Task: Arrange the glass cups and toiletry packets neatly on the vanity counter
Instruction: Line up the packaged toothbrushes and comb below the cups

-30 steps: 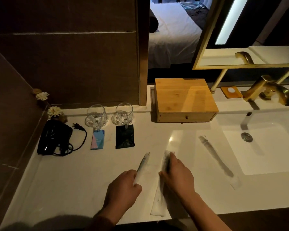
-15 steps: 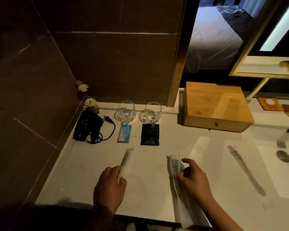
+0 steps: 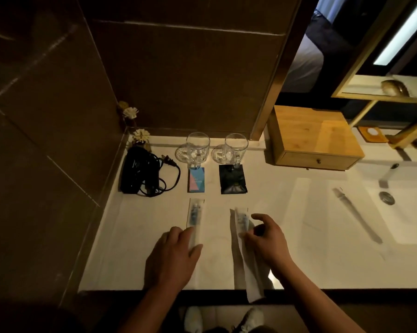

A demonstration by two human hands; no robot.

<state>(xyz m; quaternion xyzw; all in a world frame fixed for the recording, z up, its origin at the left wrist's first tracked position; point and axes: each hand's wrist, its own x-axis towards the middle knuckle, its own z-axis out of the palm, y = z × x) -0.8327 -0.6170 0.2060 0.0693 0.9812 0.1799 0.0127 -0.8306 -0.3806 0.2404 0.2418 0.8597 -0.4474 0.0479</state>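
Two clear glass cups, the left cup point(image 3: 198, 148) and the right cup point(image 3: 235, 148), stand on glass coasters at the back of the white counter point(image 3: 135, 236). A blue-pink packet point(image 3: 197, 180) lies in front of the left cup, a black packet point(image 3: 232, 182) in front of the right. Two long white toothbrush packets lie nearer me. My left hand point(image 3: 172, 255) presses the lower end of the left toothbrush packet point(image 3: 195, 213) flat. My right hand point(image 3: 266, 239) pinches the right toothbrush packet point(image 3: 243, 239), whose tail hangs over the counter's front edge.
A black hair dryer point(image 3: 140, 173) with coiled cord lies at the back left beside small flowers point(image 3: 141, 135). A wooden drawer box point(image 3: 315, 138) stands at the back right. A wrapped dark comb point(image 3: 356, 216) lies near the sink point(image 3: 409, 212) and gold tap point(image 3: 412, 135).
Both toothbrush packets have been moved apart and straightened, each lying in line below a cup. My view has swung left and down.
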